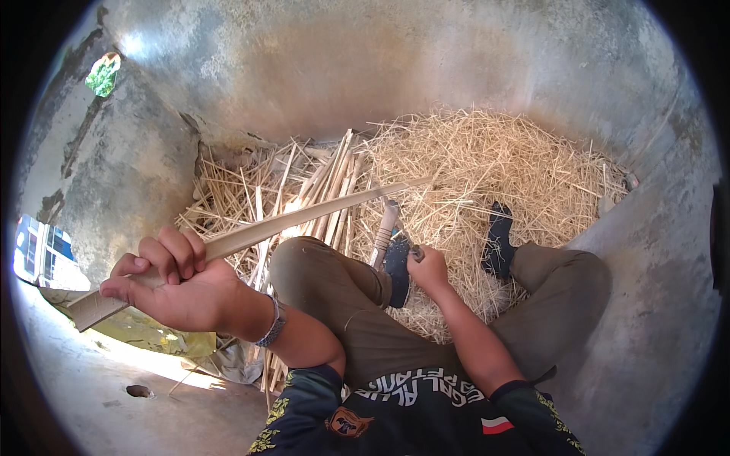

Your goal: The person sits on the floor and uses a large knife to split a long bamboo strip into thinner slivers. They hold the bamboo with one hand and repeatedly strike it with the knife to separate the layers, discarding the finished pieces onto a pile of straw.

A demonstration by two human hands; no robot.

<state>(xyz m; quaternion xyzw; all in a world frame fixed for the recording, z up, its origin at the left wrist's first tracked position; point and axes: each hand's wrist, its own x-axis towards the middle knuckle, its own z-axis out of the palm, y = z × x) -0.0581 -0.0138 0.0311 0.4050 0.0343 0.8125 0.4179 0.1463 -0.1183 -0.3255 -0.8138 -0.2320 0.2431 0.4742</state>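
My left hand [179, 281] is closed round a long, flat, pale bamboo strip [304, 215], raised at the left. One end juts out past my thumb; the other slants away to the right over the straw. Between my knees, my right hand [430, 270] makes a fist round a short dark tool [416, 252], of which just an end shows; its kind is hidden. Close to that fist, a pale wooden rod [385, 234] with bands round it leans beside my dark-covered left foot [398, 262].
A heap of thin straw-like shavings [487, 167] spreads before me, around my right foot [498, 239]. Split bamboo sticks [327, 186] lie at the left. A stained concrete wall [380, 68] curves behind. Yellow sheeting [163, 334] and a hole [139, 391] are at lower left.
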